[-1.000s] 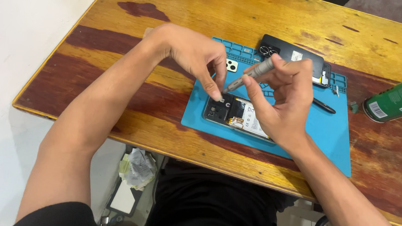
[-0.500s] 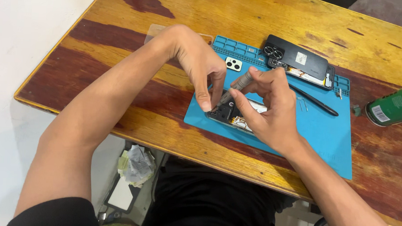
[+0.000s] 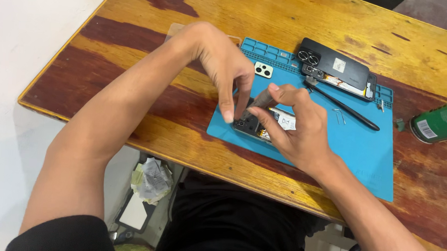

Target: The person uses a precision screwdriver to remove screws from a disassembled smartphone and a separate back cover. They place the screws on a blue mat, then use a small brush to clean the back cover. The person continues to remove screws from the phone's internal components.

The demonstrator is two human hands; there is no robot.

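Blue repair mat [image 3: 363, 151] carries an opened phone [image 3: 266, 125]. Right hand [image 3: 296, 128] pinches a grey screwdriver [image 3: 260, 99]; left hand [image 3: 221, 65] fingertips press the phone.

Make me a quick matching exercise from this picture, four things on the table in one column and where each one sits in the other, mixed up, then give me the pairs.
Things:
1. opened phone
2. black phone back
3. green can
4. small white camera piece

Places:
A. lying on its side on the bare wood at the table's right edge
B. at the blue mat's far right corner
C. under the left hand and right hand
D. near the mat's far left corner, beside the left hand

Pairs: 1-C, 2-B, 3-A, 4-D
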